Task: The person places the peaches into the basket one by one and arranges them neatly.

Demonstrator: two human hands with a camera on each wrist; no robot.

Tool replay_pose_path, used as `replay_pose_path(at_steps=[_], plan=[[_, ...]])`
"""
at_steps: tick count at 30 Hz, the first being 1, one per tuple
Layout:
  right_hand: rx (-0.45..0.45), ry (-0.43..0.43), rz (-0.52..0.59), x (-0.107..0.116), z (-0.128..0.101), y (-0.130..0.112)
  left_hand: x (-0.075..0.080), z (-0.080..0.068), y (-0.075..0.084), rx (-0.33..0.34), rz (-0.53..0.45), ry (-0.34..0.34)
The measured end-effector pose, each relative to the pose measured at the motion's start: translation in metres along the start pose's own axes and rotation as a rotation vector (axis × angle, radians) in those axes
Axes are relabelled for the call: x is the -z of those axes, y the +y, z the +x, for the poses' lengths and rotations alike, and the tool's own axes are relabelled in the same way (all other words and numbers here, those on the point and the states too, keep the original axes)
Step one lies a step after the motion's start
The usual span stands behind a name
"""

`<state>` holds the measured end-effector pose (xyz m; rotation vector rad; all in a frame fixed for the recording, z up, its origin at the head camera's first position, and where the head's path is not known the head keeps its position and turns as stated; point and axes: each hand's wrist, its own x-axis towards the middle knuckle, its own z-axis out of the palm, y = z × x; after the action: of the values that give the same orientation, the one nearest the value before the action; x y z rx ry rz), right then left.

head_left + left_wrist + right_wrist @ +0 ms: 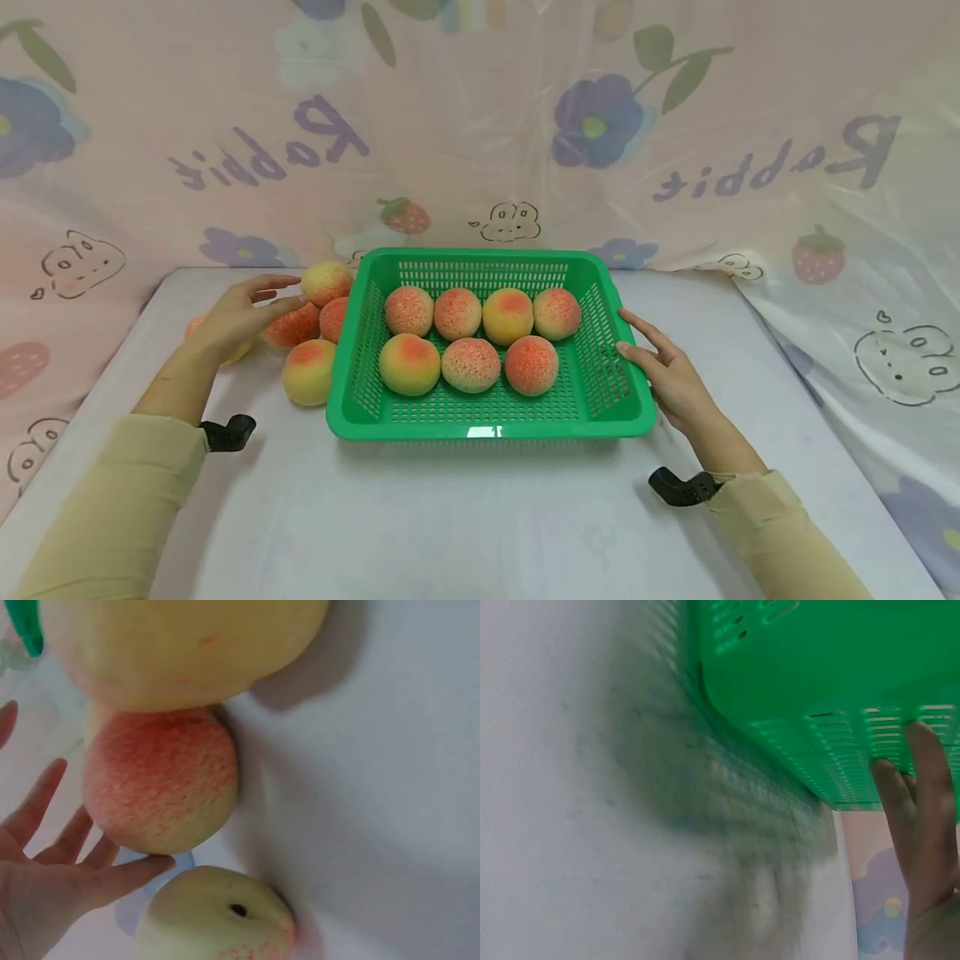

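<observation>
L hand point(238, 317) is spread over the loose peaches left of the basket, fingers straight and relaxed, gripping nothing; fingertips reach toward the top peach point(327, 282) of the pile, and whether they actually touch it can't be told from the head view. Wrist cam shows the same fingers point(90, 881) fanned out beside a red-flushed peach point(160, 780), thumb just under it, w/ a pale yellow peach point(217, 919) below and another big yellow one filling the top of that view. Pile sits on the white table point(465, 517), right against the basket's L wall: several peaches, one yellow-red peach point(309, 372) nearest the front, one partly hidden behind the L wrist. Green basket point(487, 425) stands mid-table, flat, holding seven peaches in two rows, four at back, three in front, all touching or nearly so. R hand point(670, 375) lies at the basket's R wall, fingers straight, tips against the rim/side; wrist cam confirms fingers point(930, 817) flat on the green slotted wall, not curled round it. Black wrist mounts show on both sleeves. Floral "Rabbit" cloth hangs behind and to the R.
</observation>
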<state>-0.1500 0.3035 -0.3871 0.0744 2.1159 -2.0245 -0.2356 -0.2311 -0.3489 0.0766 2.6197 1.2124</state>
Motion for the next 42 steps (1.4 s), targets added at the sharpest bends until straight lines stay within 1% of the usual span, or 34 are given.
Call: replay_pose_path(at_steps=[9,13,17,24,28,35,39,42], plan=[[0.004,-0.006,0.003,0.0,0.001,0.001,-0.008,-0.001,-0.008,0.022,0.012,-0.012],[0.002,-0.008,0.005,0.0,0.002,0.001,-0.01,0.001,-0.013,0.053,0.005,-0.025],[0.002,-0.005,0.008,0.0,0.002,0.0,-0.014,0.004,-0.02,0.077,-0.023,-0.011],[0.009,-0.004,0.021,0.001,0.001,0.0,-0.02,0.008,-0.022,0.054,-0.077,0.023],[0.016,-0.004,0.026,0.001,0.001,0.001,-0.021,0.008,-0.022,0.041,-0.079,0.031],[0.022,-0.01,0.015,0.002,0.002,0.004,-0.021,0.005,-0.02,0.034,-0.018,0.032],[0.02,-0.005,0.009,0.001,0.002,0.004,-0.019,0.003,-0.019,0.008,0.042,0.071],[0.018,-0.003,0.012,0.001,0.002,0.003,-0.015,0.001,-0.017,0.006,0.072,0.119]])
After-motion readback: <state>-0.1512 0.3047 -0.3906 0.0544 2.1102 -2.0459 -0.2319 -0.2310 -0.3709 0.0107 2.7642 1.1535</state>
